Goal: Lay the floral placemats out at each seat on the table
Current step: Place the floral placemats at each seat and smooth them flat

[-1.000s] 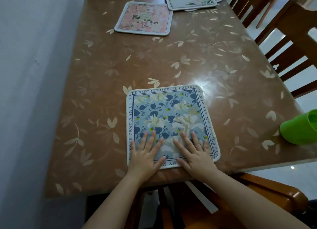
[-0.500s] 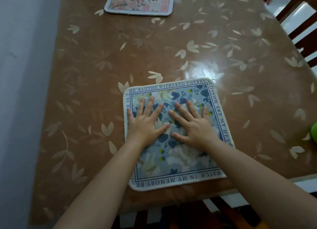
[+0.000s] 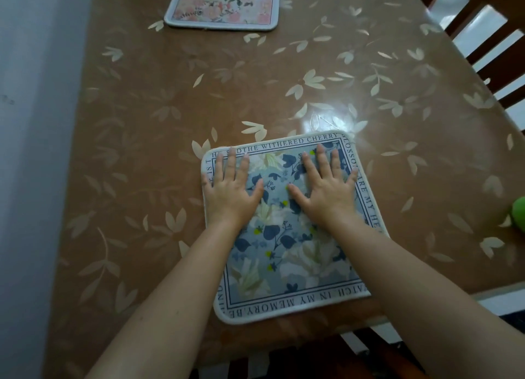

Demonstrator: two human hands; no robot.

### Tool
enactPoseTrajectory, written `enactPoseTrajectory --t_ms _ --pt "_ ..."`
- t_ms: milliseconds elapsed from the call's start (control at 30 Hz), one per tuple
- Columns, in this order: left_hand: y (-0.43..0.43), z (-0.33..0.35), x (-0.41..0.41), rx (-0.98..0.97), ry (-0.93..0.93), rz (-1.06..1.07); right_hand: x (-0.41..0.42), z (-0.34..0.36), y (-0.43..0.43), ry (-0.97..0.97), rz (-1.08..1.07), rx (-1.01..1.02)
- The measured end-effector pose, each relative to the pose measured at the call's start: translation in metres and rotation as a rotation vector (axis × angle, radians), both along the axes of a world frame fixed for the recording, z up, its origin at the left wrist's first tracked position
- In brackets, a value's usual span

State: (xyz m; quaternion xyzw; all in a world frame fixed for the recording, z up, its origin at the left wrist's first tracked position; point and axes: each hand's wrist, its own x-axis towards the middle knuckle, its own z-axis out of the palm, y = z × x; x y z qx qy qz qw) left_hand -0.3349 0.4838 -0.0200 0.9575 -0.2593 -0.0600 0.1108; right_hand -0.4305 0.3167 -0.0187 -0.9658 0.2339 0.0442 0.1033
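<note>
At the near edge of the worktop (image 3: 142, 123), I see my left grip (image 3: 231, 191) and right grip (image 3: 326, 192) pressed flat on the blue floral placemat (image 3: 284, 251), fingers straight and spread, clasping nothing. Hands and forearms hide parts of the mat's border lettering. Cut off: the pink floral placemat (image 3: 224, 6) by the top of the frame; a green object (image 3: 519, 214) at the right, unidentifiable. Count: two placemats, two hands. The blue mat's near edge lies just inside the worktop's near edge. Bare worktop runs between the two mats and off to the right, toward a chair (image 3: 480, 35); a wall (image 3: 28, 165) borders the left.
</note>
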Motion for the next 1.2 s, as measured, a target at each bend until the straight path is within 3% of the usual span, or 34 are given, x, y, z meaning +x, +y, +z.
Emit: enactPoseTrajectory --t_ms 533,800,933,1067,1200 --pt "0.063 0.008 -0.119 0.12 0.066 -0.186 -0.144 0.012 0.019 0.081 0.129 0.035" --pt "0.063 0.012 -0.156 0.126 0.071 -0.136 -0.15 0.016 0.028 0.154 0.168 0.058" --pt "0.06 0.018 -0.178 0.001 0.105 -0.059 -0.146 0.03 0.029 0.205 0.184 0.133" --pt "0.054 0.019 -0.187 0.068 0.173 -0.002 -0.142 0.059 0.022 0.274 0.247 0.19" --pt "0.04 0.036 -0.185 -0.01 0.199 0.065 -0.146 0.091 0.004 0.191 0.328 0.101"
